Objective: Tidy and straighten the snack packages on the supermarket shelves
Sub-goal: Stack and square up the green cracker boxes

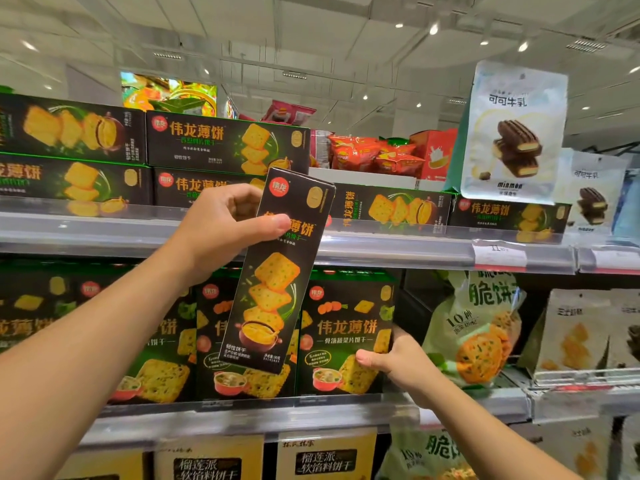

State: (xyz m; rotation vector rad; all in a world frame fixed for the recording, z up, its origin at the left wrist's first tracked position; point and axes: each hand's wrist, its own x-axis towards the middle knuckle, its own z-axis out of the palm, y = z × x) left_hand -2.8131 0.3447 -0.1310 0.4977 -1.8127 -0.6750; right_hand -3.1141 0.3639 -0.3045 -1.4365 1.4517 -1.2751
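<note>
My left hand [225, 225] grips a tall black cracker box [277, 289] near its top, thumb across the front, holding it upright and slightly tilted in front of the shelves. My right hand [398, 358] holds the right edge of a larger black cracker box [346, 327] standing on the middle shelf, thumb on its front face. More black cracker boxes [225, 140] lie stacked flat on the upper shelf [381, 247].
White cocoa-biscuit bags [512, 133] stand at the upper right. Green-and-white cracker bags [474, 327] and pale bags [585, 330] fill the middle shelf's right side. Yellow boxes [325, 455] sit on the bottom shelf. Red snack bags [374, 154] lie behind the top row.
</note>
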